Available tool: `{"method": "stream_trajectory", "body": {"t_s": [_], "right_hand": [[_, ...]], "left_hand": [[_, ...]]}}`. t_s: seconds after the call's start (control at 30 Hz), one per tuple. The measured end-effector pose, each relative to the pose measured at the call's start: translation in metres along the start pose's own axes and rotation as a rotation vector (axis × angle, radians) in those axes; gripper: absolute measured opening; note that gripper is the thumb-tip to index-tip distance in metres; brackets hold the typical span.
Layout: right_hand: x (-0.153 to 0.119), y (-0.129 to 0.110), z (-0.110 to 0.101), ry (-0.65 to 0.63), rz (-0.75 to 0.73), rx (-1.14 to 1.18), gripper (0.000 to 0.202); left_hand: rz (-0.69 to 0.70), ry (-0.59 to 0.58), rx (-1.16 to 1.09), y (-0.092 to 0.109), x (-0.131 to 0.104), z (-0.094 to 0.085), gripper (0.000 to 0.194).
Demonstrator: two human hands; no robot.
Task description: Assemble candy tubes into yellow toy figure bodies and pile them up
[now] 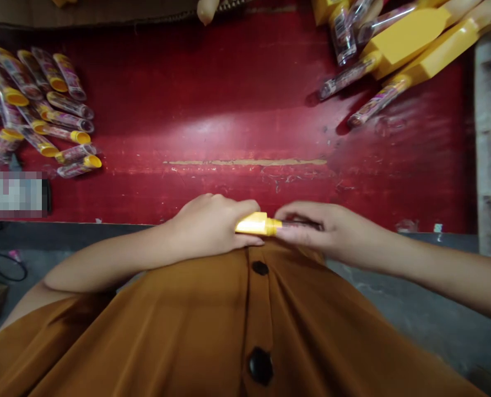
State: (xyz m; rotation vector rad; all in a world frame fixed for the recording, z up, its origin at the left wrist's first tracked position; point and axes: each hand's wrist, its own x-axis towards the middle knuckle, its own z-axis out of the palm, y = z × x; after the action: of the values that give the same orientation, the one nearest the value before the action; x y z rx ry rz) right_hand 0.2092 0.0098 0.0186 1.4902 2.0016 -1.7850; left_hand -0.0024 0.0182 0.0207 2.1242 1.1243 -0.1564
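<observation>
While pressed together just off the near edge of the red table (245, 138), left hand (206, 226) clenched on a yellow cap (257, 224), right hand (328, 231) pinching the clear tube (298, 225) beside it. Likely light, stiff, slick plastic; best taken round cap and barrel. Wrists bent inward above the near edge, forearms over the lap.

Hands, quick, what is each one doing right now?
Left hand: closed on the yellow cap.
Right hand: closed on the clear tube that meets the cap.
</observation>
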Motion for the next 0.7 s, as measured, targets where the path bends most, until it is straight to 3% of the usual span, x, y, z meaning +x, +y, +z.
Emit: {"method": "stream_trajectory", "body": {"t_s": [0.07,0.13,0.2,0.3,0.33,0.4,0.5,0.57,0.63,0.7], "right_hand": [[-0.002,-0.001,-0.003,0.222,-0.234,-0.340,0.040],[-0.002,-0.004,-0.002,0.277,-0.314,-0.447,0.035],[0.001,-0.006,0.001,0.130,-0.202,-0.229,0.037],[0.008,-0.007,0.002,-0.210,0.112,0.284,0.049],[0.011,-0.007,0.001,-0.258,0.157,0.355,0.053],[0.014,-0.006,-0.002,-0.154,0.082,0.228,0.051],[0.013,-0.003,-0.005,0.199,-0.222,-0.324,0.042],[0.013,-0.001,-0.002,0.314,-0.336,-0.533,0.040],[0.016,0.001,0.002,0.273,-0.307,-0.425,0.039],[0.020,0.001,0.005,0.144,-0.193,-0.105,0.039]], "left_hand": [[0.020,0.036,-0.013,-0.002,0.002,-0.001,0.036],[0.063,0.068,0.043,-0.004,0.002,0.002,0.037],[0.122,0.099,0.147,-0.006,0.001,0.007,0.035],[0.184,0.138,0.280,-0.008,-0.001,0.010,0.027],[0.184,0.149,0.309,-0.008,-0.001,0.009,0.025],[0.131,0.150,0.322,-0.008,-0.001,0.004,0.027],[0.028,0.120,0.254,-0.010,0.002,-0.004,0.039],[0.036,0.114,0.250,-0.013,0.005,-0.006,0.042],[0.084,0.128,0.285,-0.016,0.008,-0.005,0.042],[0.106,0.141,0.315,-0.018,0.009,-0.002,0.040]]}}
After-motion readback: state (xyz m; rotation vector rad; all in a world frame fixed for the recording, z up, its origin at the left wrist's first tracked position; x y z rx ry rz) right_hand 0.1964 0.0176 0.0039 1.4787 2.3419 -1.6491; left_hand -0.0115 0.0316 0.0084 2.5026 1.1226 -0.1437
